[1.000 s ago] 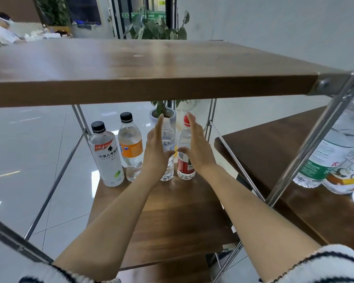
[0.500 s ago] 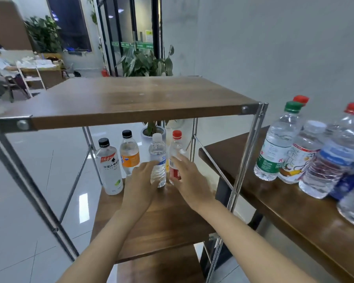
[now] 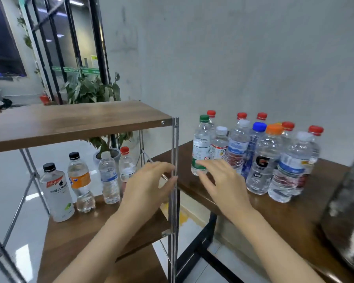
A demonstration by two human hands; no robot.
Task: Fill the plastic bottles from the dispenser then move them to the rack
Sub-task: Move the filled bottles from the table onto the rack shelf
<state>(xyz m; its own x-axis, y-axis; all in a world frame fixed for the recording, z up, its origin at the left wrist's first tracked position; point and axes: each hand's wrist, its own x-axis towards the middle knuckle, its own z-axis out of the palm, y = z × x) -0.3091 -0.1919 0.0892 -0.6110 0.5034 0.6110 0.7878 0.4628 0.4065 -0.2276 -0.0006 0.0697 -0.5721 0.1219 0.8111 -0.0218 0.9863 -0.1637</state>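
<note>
On the rack's lower shelf [image 3: 84, 231] stand several filled bottles: a black-capped white one [image 3: 56, 193], an orange-labelled one [image 3: 80, 180], a white-capped one [image 3: 109, 178] and a red-capped one [image 3: 126, 166]. My left hand [image 3: 147, 188] is open, empty, just behind the rack's front right post [image 3: 174, 190]. My right hand [image 3: 221, 184] is open over the dark table [image 3: 284, 219], fingertips near the green-capped bottle [image 3: 201, 146]. Behind that bottle crowd several more bottles, among them an orange-capped one [image 3: 264, 162]. The metal dispenser [image 3: 347, 217] shows at the right edge.
The rack's top shelf [image 3: 70, 121] is a bare wooden board. A gap of floor lies between the rack and the table. A potted plant [image 3: 94, 94] stands behind the rack, and a grey wall runs behind the table.
Both hands have let go of the two bottles on the lower shelf and pulled back to the right. The view has swung right, showing the table's bottles and the dispenser.
</note>
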